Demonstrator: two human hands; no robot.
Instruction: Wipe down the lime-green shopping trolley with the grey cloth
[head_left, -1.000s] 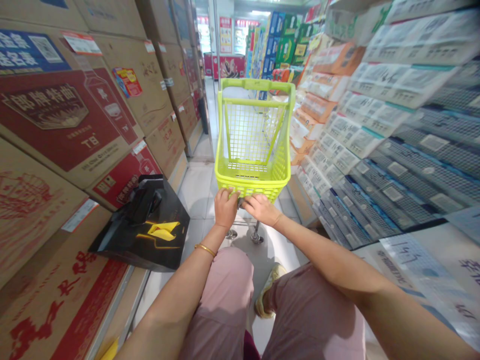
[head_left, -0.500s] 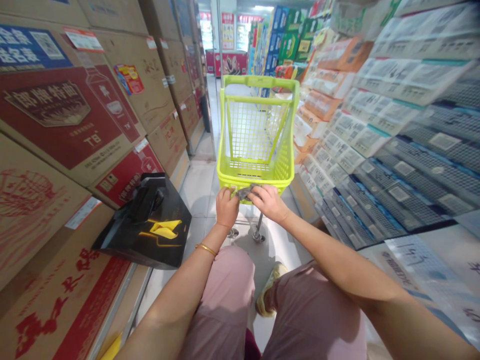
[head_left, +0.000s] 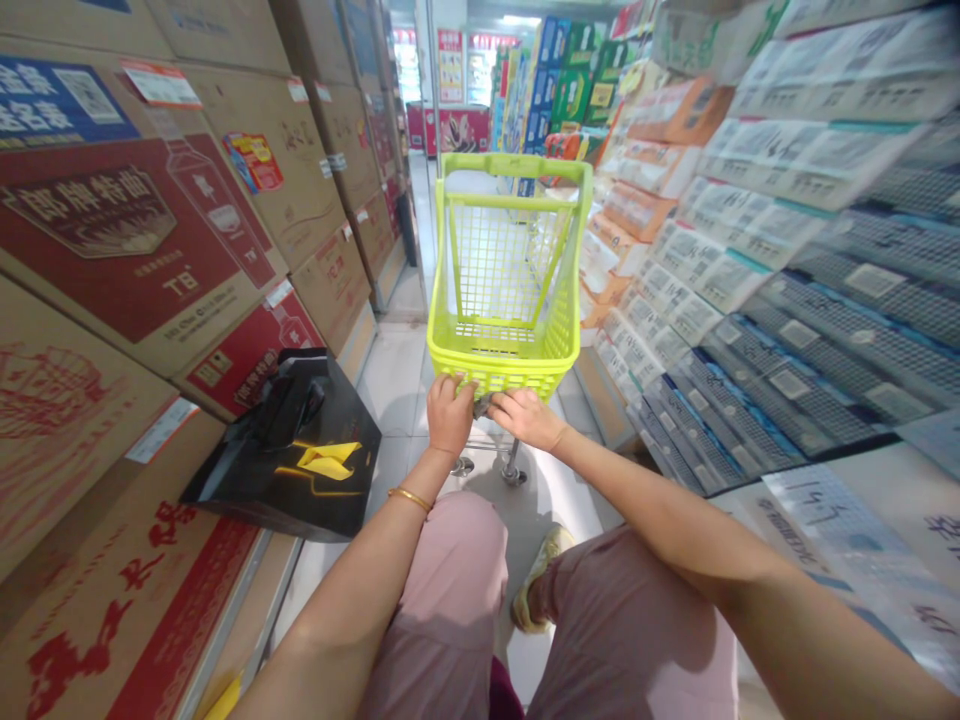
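Observation:
A lime-green shopping basket cart (head_left: 504, 362) stands in front of my knees, with a lattice wall and a tall handle frame on the far side. Against its near wall, just under the rim, a small crumpled grey cloth (head_left: 483, 404) shows between my hands. My left hand (head_left: 451, 412), with a gold bangle on the wrist, is closed at the cloth's left end. From the other side, my right hand (head_left: 526, 416) presses bent fingers onto the cloth. Most of the cloth is hidden by the fingers.
Stacked cartons (head_left: 135, 220) line the left side. A black gift bag (head_left: 330, 500) with a yellow bow stands by them, near my left forearm. Packs of tissue (head_left: 817, 80) and dark boxed goods (head_left: 810, 350) rise on the right. Tiled floor (head_left: 397, 390) runs ahead.
Both hands have moved slightly down and left from the rim onto the basket's near wall. They are closer together, and less of the cloth shows. The view has shifted a little.

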